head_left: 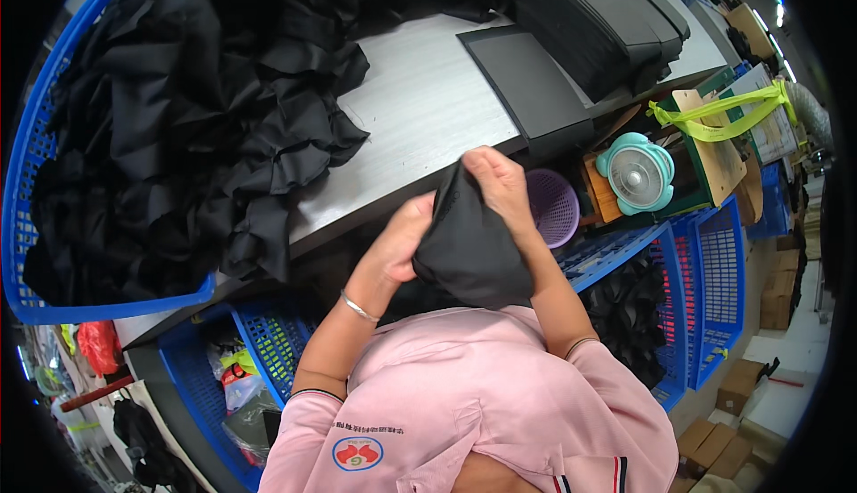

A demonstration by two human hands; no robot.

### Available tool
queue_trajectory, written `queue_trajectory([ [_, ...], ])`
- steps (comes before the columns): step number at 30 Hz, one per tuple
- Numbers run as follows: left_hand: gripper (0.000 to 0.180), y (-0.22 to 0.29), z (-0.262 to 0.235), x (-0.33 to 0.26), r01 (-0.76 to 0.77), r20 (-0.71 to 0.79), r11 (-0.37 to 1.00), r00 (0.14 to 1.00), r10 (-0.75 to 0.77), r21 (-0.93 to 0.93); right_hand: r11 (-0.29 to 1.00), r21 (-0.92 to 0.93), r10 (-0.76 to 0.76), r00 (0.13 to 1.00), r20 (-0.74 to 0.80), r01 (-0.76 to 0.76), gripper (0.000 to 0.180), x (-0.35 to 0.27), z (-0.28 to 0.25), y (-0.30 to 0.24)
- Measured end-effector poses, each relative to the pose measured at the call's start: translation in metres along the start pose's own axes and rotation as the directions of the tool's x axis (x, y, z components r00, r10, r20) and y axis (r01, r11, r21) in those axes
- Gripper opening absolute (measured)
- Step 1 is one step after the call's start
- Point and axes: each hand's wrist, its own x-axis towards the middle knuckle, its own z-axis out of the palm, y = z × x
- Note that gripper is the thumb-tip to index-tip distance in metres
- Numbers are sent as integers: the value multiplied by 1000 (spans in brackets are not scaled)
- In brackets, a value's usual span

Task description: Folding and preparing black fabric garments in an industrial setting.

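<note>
A black fabric piece [473, 256] hangs in front of my chest, just off the table's near edge. My right hand [500, 185] pinches its upper corner between thumb and fingers. On the piece's left side, my left hand [403, 236] grips the edge, its fingertips partly hidden by the cloth. A large heap of crumpled black fabric pieces [170, 109] spreads over the table's left side. Flat black pieces [527, 82] lie on the table at the right, beside a thick stack of folded black fabric [598, 24].
The grey table [406, 82] runs across in front. A blue crate [18, 216] surrounds part of the heap. A purple basket [552, 207] and turquoise fan [639, 174] stand to the right. Blue crates [705, 288] flank me; the left crate [192, 377] holds plastic bags.
</note>
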Motion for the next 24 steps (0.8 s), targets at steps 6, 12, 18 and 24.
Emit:
queue_trajectory([
  [6,20,-46,-16,-12,-128,302,985,949,88,115,998,-47,48,948,315,-35,15,-28,49,29],
  [12,43,-11,76,7,-329,274,695,942,194,640,975,-164,-12,777,629,147,23,-64,58,72],
  [18,64,-8,68,27,-320,197,427,931,307,846,876,-156,-224,671,706,456,21,-81,71,55],
  [24,56,17,46,14,-371,-139,916,909,392,155,780,-336,625,631,460,-528,19,-84,17,67],
])
